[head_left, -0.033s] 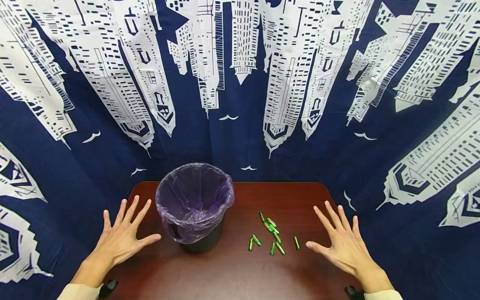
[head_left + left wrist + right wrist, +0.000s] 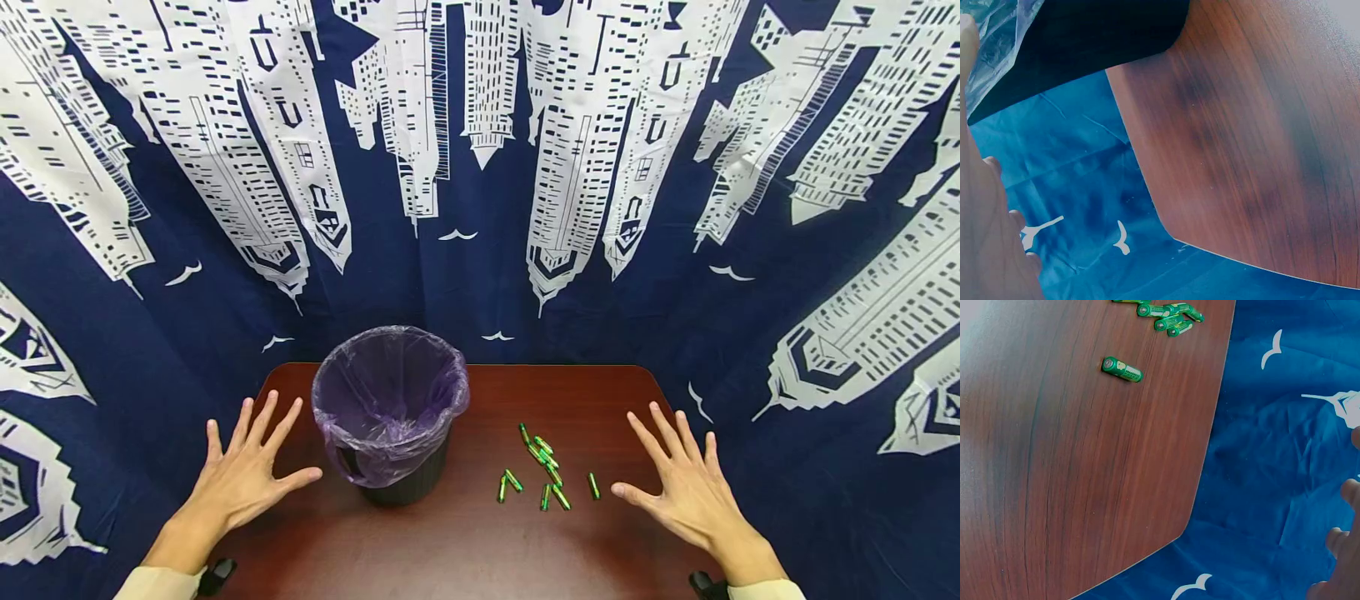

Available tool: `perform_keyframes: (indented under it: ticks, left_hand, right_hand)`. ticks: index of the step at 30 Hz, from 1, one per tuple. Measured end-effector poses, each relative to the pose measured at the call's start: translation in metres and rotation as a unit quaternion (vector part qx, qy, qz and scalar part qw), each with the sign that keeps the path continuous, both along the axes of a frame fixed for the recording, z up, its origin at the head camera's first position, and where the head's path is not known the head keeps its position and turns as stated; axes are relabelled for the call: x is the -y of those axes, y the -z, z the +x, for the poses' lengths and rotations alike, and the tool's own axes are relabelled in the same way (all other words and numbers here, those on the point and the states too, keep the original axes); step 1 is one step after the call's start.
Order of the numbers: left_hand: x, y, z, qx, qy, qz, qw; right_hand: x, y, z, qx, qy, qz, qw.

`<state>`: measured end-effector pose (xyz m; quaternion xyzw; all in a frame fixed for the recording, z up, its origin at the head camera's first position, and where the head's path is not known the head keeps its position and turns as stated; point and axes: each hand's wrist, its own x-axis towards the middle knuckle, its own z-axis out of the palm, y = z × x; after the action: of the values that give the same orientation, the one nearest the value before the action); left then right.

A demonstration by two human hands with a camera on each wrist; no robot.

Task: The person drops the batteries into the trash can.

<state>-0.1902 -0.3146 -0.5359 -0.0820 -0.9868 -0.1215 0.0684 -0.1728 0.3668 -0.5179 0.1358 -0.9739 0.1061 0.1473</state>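
Observation:
In the head view my left hand is spread with straight fingers, left of a dark bin lined with a thin purple bag. It holds nothing. My right hand is likewise spread and bare at the table's right side. Closest to its thumb lies a single green battery. Several more green and gold batteries lie scattered between that one and the bin. The right wrist view shows the lone battery on its side, with the others bunched at the top edge.
A reddish-brown wooden table with rounded corners carries the bin and batteries. Behind and around it hangs a navy curtain printed with white buildings and birds. Dark straps circle both wrists below pale sleeves.

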Motion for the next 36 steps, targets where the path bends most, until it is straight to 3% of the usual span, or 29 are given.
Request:
perform_keyframes:
  ticks: [25,32,36]
  left_hand:
    - [0.002,-0.003,-0.004,-0.005,0.003,0.027,0.9996]
    - [-0.001,-0.014,-0.006,-0.026,0.027,0.070,0.9968]
    - [-0.005,-0.021,-0.010,-0.048,0.054,0.120,0.9901]
  right_hand:
    - [0.006,0.005,-0.004,-0.003,-0.001,-0.010,1.000]
    - [0.012,0.003,-0.007,-0.021,-0.008,-0.014,1.000]
    - [0.017,0.001,-0.011,-0.030,-0.013,-0.019,0.999]
